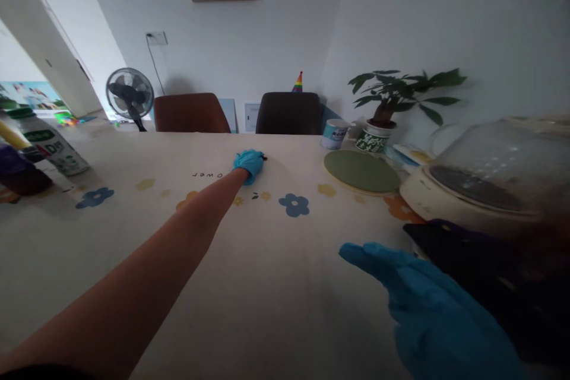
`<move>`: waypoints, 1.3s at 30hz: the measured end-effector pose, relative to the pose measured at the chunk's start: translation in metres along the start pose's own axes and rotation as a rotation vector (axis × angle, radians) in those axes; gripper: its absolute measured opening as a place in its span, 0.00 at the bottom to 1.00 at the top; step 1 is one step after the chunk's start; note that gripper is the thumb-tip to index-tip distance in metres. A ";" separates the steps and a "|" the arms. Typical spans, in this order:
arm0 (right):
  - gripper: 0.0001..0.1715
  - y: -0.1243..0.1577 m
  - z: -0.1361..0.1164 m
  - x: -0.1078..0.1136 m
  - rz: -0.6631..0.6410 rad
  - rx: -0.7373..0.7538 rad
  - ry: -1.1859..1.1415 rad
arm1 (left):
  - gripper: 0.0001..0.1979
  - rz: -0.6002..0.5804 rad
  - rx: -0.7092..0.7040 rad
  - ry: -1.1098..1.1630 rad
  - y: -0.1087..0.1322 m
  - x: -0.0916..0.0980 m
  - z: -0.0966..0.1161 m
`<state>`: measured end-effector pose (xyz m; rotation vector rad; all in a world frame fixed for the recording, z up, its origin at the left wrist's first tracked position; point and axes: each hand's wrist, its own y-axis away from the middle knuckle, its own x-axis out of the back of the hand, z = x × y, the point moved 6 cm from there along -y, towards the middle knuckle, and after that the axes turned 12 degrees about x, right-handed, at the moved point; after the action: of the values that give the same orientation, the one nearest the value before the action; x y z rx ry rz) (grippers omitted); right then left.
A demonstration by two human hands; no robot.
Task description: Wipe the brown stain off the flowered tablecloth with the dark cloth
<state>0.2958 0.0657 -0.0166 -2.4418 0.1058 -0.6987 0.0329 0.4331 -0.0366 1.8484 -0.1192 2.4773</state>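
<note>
My left hand (249,165), in a blue glove, reaches far across the table (267,285) and rests on its pale flowered cover. Its fingers are curled together, and a small dark bit shows at their right side; what it belongs to is hidden. In the lower right, my right hand (430,300), also blue-gloved, is held above the cover with its fingers stretched out and nothing visible in them. Close beside it on the right lies a dark, blurred item (472,261) that I cannot make out.
Along the right stand a clear-topped appliance (481,172), a round green mat (361,172), a potted plant (376,133) and a paper tub (333,133). Bottles, one a white bottle (60,148), stand at the far left. Behind the table are a brown chair (191,113), a black chair (288,113) and a fan (129,94).
</note>
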 end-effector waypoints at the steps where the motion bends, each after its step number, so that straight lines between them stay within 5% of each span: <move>1: 0.40 0.000 -0.001 0.000 -0.001 0.007 0.019 | 0.24 -0.015 -0.038 0.005 0.000 -0.003 0.007; 7: 0.40 -0.004 -0.005 -0.004 0.050 0.011 0.097 | 0.25 -0.083 -0.253 0.038 0.020 -0.016 0.050; 13: 0.31 -0.012 -0.008 0.004 0.182 -0.012 0.064 | 0.25 -0.186 -0.465 0.015 0.068 -0.022 0.063; 16: 0.25 -0.018 -0.012 0.004 0.276 -0.062 0.078 | 0.25 -0.253 -0.607 -0.018 0.099 -0.029 0.070; 23: 0.20 -0.029 -0.019 -0.015 0.389 -0.253 -0.366 | 0.25 -0.292 -0.821 -0.034 0.197 -0.032 0.084; 30: 0.17 -0.025 -0.007 -0.020 0.388 -0.184 -0.383 | 0.24 -0.297 -0.996 0.022 0.293 -0.014 0.061; 39: 0.18 -0.024 -0.011 -0.022 0.327 -0.259 -0.360 | 0.24 -0.233 -0.968 -0.013 0.368 0.011 -0.011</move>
<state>0.2694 0.0850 -0.0056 -2.6630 0.4646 -0.1024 -0.0118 0.0676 -0.0415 1.3307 -0.8622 1.7282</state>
